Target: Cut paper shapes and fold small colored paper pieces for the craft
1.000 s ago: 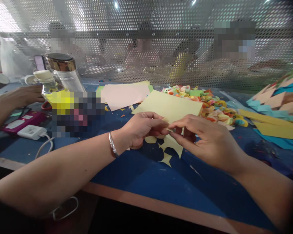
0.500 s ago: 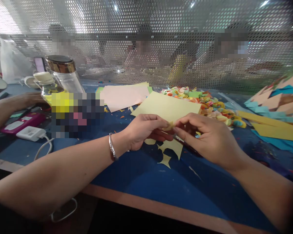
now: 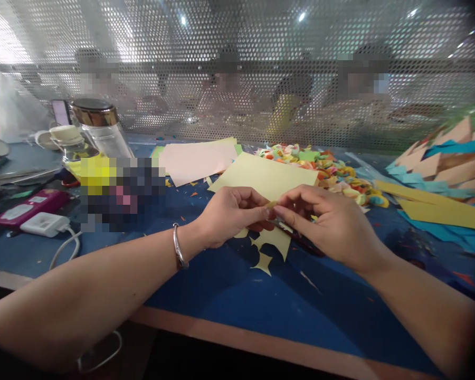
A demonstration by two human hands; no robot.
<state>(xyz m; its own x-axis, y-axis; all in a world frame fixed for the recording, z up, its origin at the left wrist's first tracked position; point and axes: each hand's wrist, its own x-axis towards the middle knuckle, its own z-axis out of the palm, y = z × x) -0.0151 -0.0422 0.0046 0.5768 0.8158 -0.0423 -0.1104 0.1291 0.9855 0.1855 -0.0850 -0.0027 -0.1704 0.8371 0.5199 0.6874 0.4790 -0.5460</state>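
My left hand (image 3: 237, 214), a silver bangle at its wrist, pinches one end of a small yellow paper piece (image 3: 272, 204). The other end is between the thumb and forefinger of my right hand (image 3: 326, 219), so the fingertips almost meet. Behind them lies a large pale yellow paper sheet (image 3: 261, 171). Curved yellow paper scraps (image 3: 262, 263) rest on the blue table just below my hands. A dark red object with a shiny metal part (image 3: 306, 244) shows partly under my right hand; its kind is hidden.
Beyond the sheet is a heap of small coloured paper pieces (image 3: 328, 169). A pink sheet (image 3: 193, 161) tops a stack at the back. Layered paper (image 3: 439, 163) and yellow strips (image 3: 447, 208) lie right. Bottles (image 3: 106, 134) and a white charger (image 3: 45, 222) stand left, before a perforated metal screen (image 3: 206, 68).
The small paper piece is turned and looks narrower between my fingertips. Another person's arm at the left has left the view. The camera view has shifted slightly.
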